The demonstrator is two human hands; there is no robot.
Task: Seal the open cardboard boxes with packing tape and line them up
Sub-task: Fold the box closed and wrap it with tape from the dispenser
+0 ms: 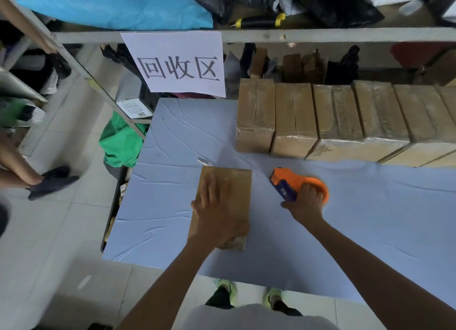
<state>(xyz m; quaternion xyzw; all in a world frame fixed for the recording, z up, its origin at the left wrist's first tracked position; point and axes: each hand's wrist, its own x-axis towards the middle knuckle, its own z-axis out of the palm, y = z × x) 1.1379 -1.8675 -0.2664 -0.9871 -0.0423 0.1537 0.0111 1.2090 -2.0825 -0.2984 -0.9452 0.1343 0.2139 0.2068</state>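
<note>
Left hand [217, 211] on box [237, 181] — sealed row [345, 122] behind

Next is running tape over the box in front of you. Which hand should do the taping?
Right, most likely. The right hand already grips the orange tape dispenser on the table, just beside the cardboard box. The left hand lies flat on top of that box, well placed to steady it.

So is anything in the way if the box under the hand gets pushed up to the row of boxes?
Nothing visible blocks it. Bare blue table cover lies between the cardboard box under the left hand and the row of taped boxes. The tape dispenser sits off to the right.
</note>
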